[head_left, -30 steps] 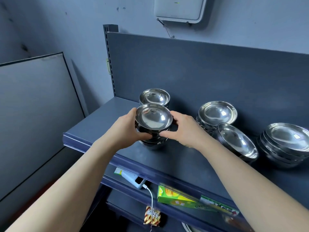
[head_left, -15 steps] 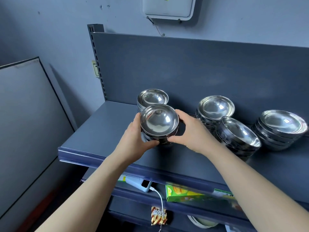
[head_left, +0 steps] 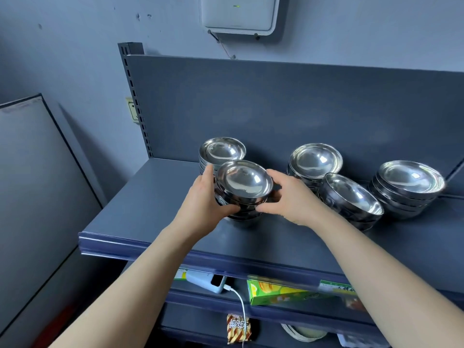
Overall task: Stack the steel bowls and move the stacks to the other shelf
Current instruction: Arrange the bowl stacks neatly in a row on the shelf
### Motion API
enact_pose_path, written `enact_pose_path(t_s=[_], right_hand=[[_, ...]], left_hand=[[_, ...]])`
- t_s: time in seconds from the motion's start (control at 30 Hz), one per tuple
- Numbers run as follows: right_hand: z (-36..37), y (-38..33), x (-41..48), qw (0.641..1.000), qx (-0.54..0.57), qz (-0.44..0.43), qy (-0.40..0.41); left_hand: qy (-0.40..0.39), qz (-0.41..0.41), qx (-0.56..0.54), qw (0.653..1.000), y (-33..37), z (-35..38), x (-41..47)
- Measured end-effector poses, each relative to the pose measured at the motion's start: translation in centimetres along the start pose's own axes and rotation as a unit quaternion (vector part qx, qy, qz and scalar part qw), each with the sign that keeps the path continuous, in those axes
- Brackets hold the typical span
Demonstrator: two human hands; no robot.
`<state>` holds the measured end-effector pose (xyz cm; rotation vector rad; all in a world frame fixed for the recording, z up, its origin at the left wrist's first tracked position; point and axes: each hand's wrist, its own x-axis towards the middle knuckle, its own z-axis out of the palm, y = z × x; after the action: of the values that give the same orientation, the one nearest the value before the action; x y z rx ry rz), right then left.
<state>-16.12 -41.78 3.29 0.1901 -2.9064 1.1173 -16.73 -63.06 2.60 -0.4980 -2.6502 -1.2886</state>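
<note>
Head view: left hand (head_left: 202,204) and right hand (head_left: 291,199) are both curled partway closed around a held stack of steel bowls (head_left: 242,189), thumbs on the near side, fingers wrapped round the flanks. The stack tilts slightly and sits at or just above the top shelf (head_left: 150,209); contact with the shelf cannot be confirmed. Both forearms reach up and forward from the lower frame, converging on the stack. Just behind it stands a second stack (head_left: 222,151). To the right are three more: a rear stack (head_left: 315,160), a leaning stack (head_left: 350,199) and a far-right stack (head_left: 408,188). Bare shelf lies left of the hands, out to the front lip.
</note>
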Motion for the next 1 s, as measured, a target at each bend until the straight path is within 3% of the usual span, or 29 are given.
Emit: enact_pose_path(t_s=[0.2, 0.57, 1.0], right_hand=[[-0.5, -0.4, 0.3, 0.999, -0.017, -0.022, -0.023], [-1.5, 0.0, 0.5, 0.998, 0.051, -0.043, 0.013], [-1.9, -0.6, 0.4, 0.999, -0.015, -0.047, 0.005]], left_hand=[[-0.028, -0.026, 0.019, 0.999, 0.2, 0.1, -0.5], [0.029, -0.024, -0.007, 0.999, 1.2, -0.4, -0.6], [0.016, -0.064, -0.020, 0.998, 0.5, 0.9, -0.7]])
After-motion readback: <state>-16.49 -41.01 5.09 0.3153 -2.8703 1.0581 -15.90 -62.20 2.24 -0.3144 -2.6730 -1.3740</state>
